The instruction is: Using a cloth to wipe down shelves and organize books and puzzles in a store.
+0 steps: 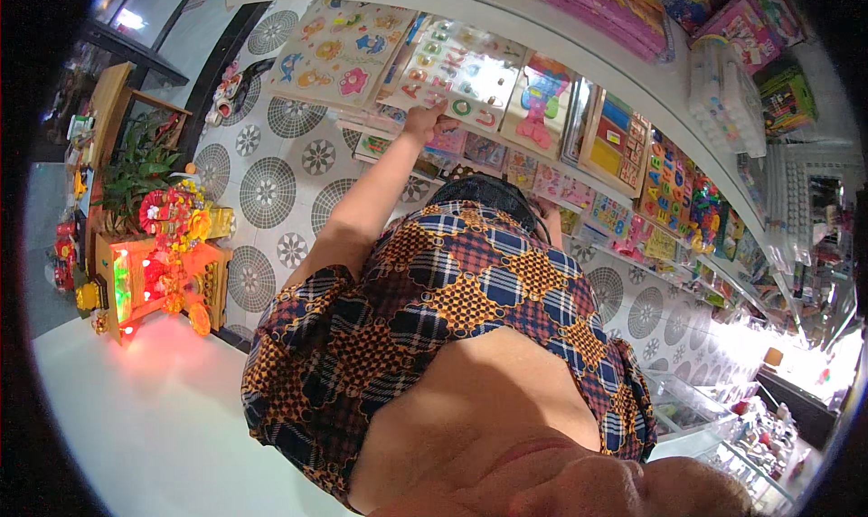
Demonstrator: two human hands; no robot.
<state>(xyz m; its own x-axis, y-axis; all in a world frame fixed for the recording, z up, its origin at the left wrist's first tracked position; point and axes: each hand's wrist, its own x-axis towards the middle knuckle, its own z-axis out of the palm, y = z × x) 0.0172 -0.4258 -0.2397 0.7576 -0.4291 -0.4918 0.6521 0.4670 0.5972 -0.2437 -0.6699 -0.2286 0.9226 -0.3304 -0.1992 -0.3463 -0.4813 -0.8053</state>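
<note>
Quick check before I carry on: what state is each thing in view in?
Left hand: at the letter board's near edge; grip unclear.
Right hand: mostly hidden; grip unclear.
Letter board: letters showing, glare across it.
Animal board: picture side showing.
Red lights: lit.
Plant: upright, leafy.

The left arm [348, 218] reaches far and slightly right from the near left shoulder, its forearm bare and its elbow only slightly bent. The left wrist [415, 139] is nearly in line with it, and the left hand [429, 124] angles right, fingers partly spread. Beyond the torso [452, 309], a small patch of the right arm [553, 224] shows; the right hand's pose seems largely hidden there.
</note>
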